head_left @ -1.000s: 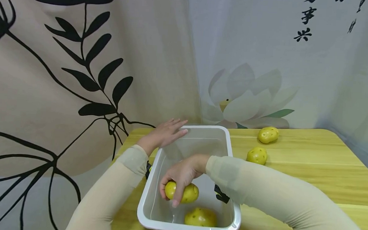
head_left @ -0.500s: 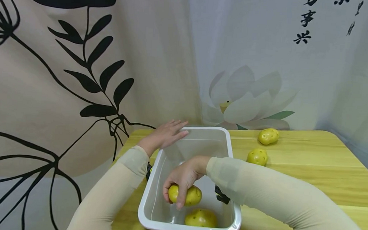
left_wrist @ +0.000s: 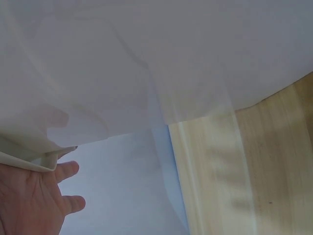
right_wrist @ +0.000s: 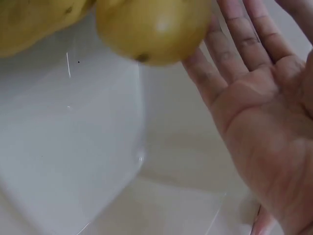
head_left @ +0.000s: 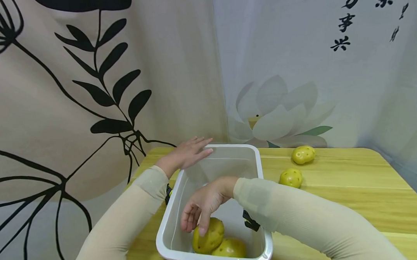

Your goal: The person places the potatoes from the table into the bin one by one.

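A white plastic bin (head_left: 212,258) stands on the table. Across its far left rim lies my left hand (head_left: 187,154), fingers straight and reaching past the edge; the left wrist view catches it under the rim lip (left_wrist: 29,164). Inside the bin, my right hand (head_left: 205,201) hovers over a yellow potato (head_left: 211,240), its thumb overlapping the potato in the head view. From the right wrist, the palm (right_wrist: 264,112) is spread, with the fingers beside that potato (right_wrist: 154,29) and not closed round it. A second potato (head_left: 232,248) sits against it at the bin's near end.
Two more potatoes, one (head_left: 303,154) near the back edge and one (head_left: 291,177) nearer, rest on the wooden table (head_left: 352,190) right of the bin. Black handle clips (head_left: 250,220) show on the bin's sides. A printed curtain (head_left: 183,67) hangs behind.
My right hand has let go of the potato it held, which now lies lower, beside the other one in the bin. Its fingers have loosened. The left hand has stayed on the rim.
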Tool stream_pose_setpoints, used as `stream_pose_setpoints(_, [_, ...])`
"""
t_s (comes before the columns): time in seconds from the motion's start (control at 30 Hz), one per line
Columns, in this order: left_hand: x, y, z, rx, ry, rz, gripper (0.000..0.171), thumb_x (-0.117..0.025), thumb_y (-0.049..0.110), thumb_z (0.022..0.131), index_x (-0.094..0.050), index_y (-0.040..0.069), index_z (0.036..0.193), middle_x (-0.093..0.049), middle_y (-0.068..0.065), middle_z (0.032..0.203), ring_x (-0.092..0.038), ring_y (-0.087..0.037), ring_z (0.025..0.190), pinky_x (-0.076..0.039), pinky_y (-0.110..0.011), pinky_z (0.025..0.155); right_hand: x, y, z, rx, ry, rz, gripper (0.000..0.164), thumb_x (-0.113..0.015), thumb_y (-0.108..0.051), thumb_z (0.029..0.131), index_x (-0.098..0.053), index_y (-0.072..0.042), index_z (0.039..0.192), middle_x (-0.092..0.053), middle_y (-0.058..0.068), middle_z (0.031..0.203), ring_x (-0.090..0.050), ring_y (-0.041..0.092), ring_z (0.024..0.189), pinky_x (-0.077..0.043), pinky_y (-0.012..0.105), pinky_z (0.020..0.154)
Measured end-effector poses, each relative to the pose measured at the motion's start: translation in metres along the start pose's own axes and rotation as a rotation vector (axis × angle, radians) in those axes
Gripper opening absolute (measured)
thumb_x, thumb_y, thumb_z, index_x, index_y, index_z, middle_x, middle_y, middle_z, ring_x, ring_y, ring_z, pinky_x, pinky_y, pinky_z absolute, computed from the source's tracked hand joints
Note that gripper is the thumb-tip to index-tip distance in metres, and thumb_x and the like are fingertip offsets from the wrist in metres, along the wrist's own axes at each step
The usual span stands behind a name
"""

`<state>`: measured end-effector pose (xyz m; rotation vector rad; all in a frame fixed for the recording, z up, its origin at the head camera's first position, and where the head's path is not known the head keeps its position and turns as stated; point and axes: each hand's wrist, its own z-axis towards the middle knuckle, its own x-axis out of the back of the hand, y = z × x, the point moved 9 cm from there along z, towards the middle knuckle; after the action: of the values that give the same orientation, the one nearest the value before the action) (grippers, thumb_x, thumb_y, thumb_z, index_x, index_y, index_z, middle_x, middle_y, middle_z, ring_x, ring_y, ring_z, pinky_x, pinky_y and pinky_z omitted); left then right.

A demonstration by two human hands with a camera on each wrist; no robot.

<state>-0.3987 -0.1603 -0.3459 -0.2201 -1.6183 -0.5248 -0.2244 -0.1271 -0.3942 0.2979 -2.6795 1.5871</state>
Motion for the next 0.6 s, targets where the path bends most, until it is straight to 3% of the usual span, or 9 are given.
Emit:
stream_pose_setpoints(0.27, [-0.0015, -0.0019, 0.0006, 0.002, -0.001, 0.005, 0.069, -0.021, 0.071, 0.094, -0.020, 0.035, 0.154, -0.018, -0.002, 0.159, -0.008, -0.028, 0.146, -0.011, -0.054, 0.115, -0.0020, -0.0051, -0.0018, 0.040, -0.036, 0.071, 0.044, -0.061, 0.016, 0.085, -0.055, 0.005, 0.127, -0.061, 0.016, 0.126, -0.059, 0.018, 0.114, -0.045, 0.027, 0.098])
stream_pose_setpoints(0.6, [-0.0023, -0.0032, 0.0005, 0.000, -0.005, 0.011, 0.070, -0.019, 0.072, 0.093, -0.019, 0.035, 0.154, -0.017, -0.002, 0.159, -0.007, -0.028, 0.146, -0.011, -0.054, 0.115, 0.0010, -0.0100, -0.0041, 0.069, -0.015, 0.094, 0.047, -0.060, 0.018, 0.083, -0.054, 0.007, 0.128, -0.059, 0.020, 0.127, -0.060, 0.019, 0.113, -0.042, 0.034, 0.103])
